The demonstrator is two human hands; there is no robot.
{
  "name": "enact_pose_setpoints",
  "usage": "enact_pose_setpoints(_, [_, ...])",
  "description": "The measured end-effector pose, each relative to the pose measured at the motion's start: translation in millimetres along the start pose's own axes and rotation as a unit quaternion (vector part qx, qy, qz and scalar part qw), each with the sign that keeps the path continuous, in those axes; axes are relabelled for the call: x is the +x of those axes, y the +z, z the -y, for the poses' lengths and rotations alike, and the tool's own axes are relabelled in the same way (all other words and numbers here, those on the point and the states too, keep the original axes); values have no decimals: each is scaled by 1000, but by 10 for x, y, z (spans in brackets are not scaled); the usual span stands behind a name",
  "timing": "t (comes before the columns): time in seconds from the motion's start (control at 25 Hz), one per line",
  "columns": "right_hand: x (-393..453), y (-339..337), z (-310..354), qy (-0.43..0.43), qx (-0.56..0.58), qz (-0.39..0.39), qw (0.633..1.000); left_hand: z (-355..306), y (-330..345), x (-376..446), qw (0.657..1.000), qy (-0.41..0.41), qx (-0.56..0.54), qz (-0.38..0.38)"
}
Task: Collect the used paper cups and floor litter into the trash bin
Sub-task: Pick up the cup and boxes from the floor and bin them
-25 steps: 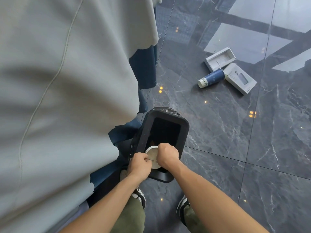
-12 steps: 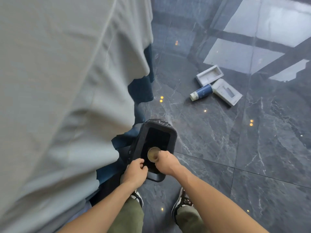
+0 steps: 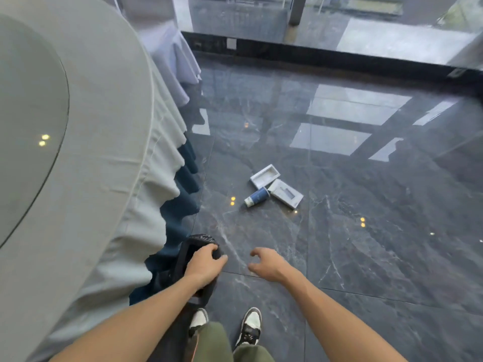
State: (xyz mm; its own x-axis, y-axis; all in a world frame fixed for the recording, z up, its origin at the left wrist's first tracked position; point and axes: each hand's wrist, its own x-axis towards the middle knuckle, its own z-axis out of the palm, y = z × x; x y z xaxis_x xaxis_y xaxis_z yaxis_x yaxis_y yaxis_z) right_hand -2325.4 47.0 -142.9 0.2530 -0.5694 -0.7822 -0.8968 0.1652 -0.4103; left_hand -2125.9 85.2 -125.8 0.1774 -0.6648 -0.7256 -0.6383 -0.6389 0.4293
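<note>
1. Two hands over a dark marble floor [image 3: 366, 257]: my left hand [image 3: 202, 265] lies on the black bin's [image 3: 184, 257] rim, fingers curled down over its edge.
2. My right hand [image 3: 266, 263] hovers beside the bin, fingers apart and empty.
3. A blue cup [image 3: 256, 196] lies on its side well ahead, touching two white boxes [image 3: 264, 175].
4. The cloth-draped bench [image 3: 99, 152] stands left of the bin.
</note>
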Motion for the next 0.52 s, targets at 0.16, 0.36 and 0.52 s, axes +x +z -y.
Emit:
enact_pose_setpoints(0.16, [-178,-780,-197,17,10,-55,998,-814,-61,-10,998,65,-5,-8])
enact_pose_setpoints(0.36, [17,-1713,-323,36,-3,-103,994,-1677,-271,467,992,123,9,-10])
enact_pose_setpoints(0.52, [385,-2334,-423,60,-20,-138,988,-2230,-352,1072,992,127,19,-5])
